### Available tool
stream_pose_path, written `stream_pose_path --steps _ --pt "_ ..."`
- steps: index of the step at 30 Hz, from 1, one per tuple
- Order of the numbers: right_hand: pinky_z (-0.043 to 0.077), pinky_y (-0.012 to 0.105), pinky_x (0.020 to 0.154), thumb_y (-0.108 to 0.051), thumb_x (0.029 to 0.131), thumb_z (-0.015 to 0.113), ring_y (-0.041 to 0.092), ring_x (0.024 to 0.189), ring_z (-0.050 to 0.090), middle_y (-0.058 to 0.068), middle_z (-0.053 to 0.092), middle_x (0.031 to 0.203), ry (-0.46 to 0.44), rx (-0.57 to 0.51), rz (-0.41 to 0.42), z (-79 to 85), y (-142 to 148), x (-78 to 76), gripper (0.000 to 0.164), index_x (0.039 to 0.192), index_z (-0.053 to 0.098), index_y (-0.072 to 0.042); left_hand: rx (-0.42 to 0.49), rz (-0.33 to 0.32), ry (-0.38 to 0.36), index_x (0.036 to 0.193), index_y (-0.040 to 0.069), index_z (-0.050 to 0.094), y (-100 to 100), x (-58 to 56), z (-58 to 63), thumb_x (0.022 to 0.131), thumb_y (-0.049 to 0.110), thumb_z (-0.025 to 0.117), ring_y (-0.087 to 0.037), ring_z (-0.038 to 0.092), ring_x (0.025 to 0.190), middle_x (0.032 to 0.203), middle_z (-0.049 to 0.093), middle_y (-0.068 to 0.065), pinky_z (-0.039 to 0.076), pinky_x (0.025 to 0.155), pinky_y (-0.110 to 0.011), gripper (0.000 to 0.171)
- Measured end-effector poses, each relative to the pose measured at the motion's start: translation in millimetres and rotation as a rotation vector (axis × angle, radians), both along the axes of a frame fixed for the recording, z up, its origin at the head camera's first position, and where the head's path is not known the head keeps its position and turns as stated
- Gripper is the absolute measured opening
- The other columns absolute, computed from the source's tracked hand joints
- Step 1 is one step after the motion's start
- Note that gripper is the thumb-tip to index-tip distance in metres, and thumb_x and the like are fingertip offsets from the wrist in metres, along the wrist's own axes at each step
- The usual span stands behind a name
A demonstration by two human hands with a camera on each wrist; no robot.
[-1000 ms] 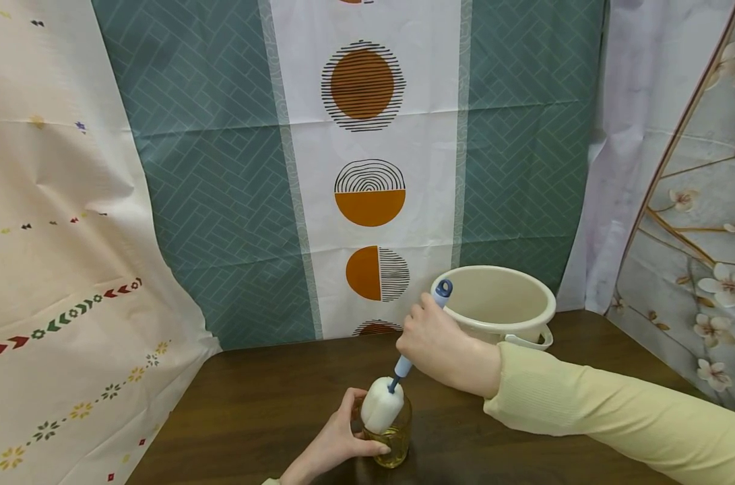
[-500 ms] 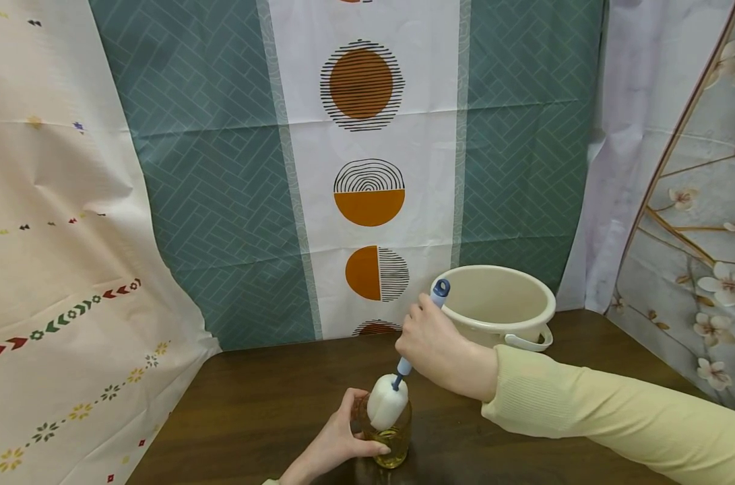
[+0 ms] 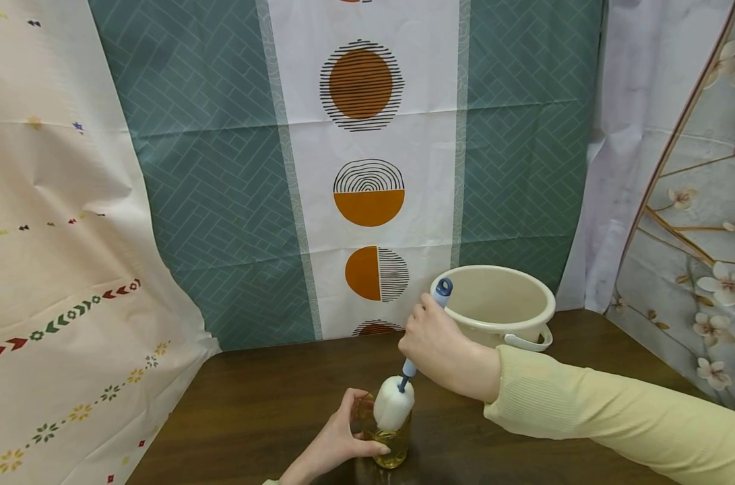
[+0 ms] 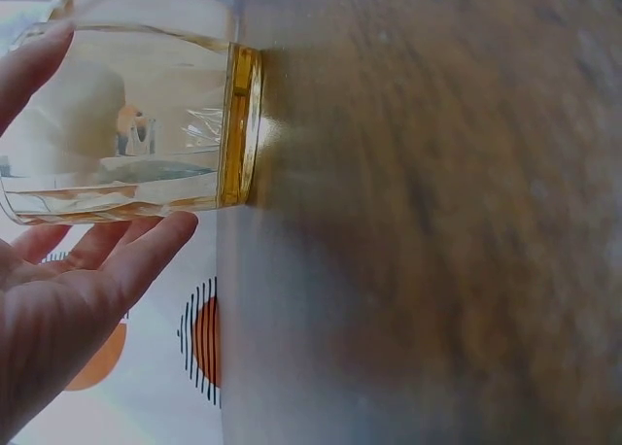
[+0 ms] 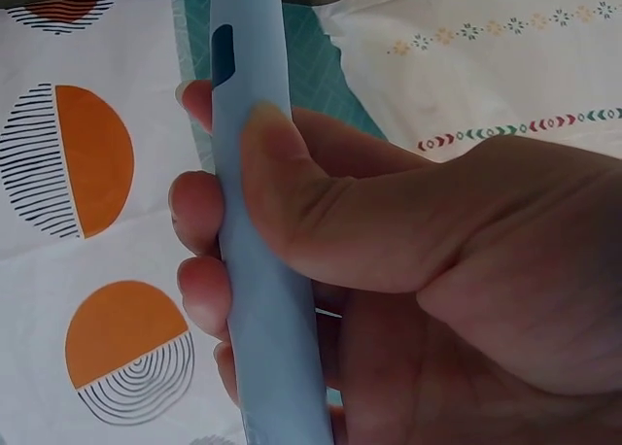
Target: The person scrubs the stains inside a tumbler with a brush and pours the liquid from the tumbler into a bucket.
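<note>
My left hand (image 3: pixel 341 434) grips an amber-tinted drinking glass (image 3: pixel 393 453) from its left side, thumb in front and fingers behind. In the left wrist view the glass (image 4: pixel 155 124) has its thick base at the wooden table. My right hand (image 3: pixel 438 347) holds a bottle brush by its light blue handle (image 5: pixel 267 231), fingers wrapped round it and thumb along it. The brush's white sponge head (image 3: pixel 394 404) is partly inside the glass, toward the right of its mouth. Its handle leans up to the right, ending in a dark blue loop (image 3: pixel 443 287).
A cream bucket (image 3: pixel 494 323) with a side handle stands at the back right of the brown wooden table (image 3: pixel 270 404), behind my right hand. Patterned cloths hang at the back (image 3: pixel 221 168), the left (image 3: pixel 70 202) and the right (image 3: pixel 694 269).
The sponge head has shifted from the left of the glass's mouth to the right. My right hand moves slightly with it; my left hand and the glass stay in place.
</note>
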State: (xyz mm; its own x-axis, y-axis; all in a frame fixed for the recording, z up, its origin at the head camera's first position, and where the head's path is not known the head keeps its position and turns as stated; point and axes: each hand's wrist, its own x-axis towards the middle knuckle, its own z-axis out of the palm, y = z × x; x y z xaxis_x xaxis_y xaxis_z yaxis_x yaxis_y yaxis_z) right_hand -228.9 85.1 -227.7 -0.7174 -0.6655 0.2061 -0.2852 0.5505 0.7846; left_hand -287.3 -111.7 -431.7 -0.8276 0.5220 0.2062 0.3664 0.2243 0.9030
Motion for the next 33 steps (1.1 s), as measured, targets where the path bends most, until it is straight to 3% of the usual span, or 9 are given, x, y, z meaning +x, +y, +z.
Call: stream_pose_path --steps 12,26,33 --pt "0.030 0.031 0.062 -0.024 0.073 0.075 0.016 0.061 0.048 -0.002 0.059 0.065 -0.038 0.037 0.001 1.9 -1.4 -0.3 0.007 0.072 0.069 -0.022 0.020 -0.005 0.000 0.122 0.004 0.031 -0.1 3.9 3.6 0.071 0.016 0.078 -0.028 0.047 0.099 0.114 0.043 -0.009 0.045 0.071 -0.047 0.071" --pt "0.028 0.030 0.060 -0.020 0.076 0.071 0.014 0.057 0.046 -0.004 0.058 0.062 0.010 0.055 0.128 -3.5 1.0 -4.9 0.012 0.065 0.065 -0.023 0.024 -0.003 -0.001 0.123 0.003 0.030 0.3 6.0 5.6 0.071 0.016 0.078 -0.027 0.046 0.100 0.115 0.043 -0.010 0.046 0.070 -0.042 0.071" --pt "0.028 0.029 0.062 -0.025 0.074 0.074 0.014 0.061 0.047 -0.005 0.060 0.067 -0.052 0.062 0.085 -8.4 -4.2 -8.8 0.006 0.072 0.068 -0.025 0.029 -0.005 -0.005 0.122 0.004 0.031 0.3 5.9 5.3 0.071 0.015 0.078 -0.027 0.047 0.099 0.115 0.044 -0.010 0.047 0.069 -0.038 0.071"
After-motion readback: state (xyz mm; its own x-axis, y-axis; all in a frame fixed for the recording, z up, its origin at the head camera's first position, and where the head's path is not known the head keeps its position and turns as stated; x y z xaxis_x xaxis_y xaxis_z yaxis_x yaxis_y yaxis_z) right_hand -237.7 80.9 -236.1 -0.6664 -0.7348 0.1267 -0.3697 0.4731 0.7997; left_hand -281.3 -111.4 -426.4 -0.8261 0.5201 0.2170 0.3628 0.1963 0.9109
